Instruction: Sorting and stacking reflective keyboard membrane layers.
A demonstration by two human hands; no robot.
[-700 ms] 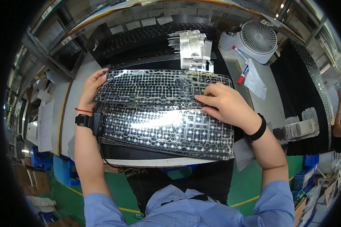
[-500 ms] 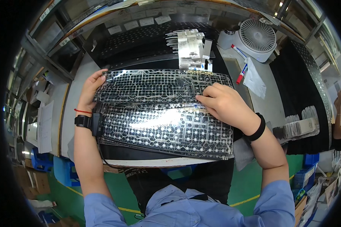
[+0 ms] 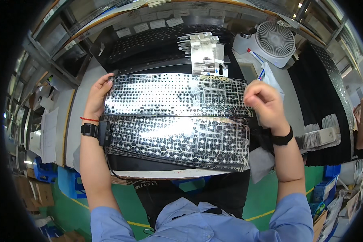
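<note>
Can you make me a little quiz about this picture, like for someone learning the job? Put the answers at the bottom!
1. True or false: the left hand grips the upper sheet at its left end.

2. What colour is the fan?
A) blue
B) white
C) red

3. Fill the gap: the right hand, fingers curled, is by the upper sheet's ____ end.

Key: 1. True. 2. B. 3. Right.
</note>
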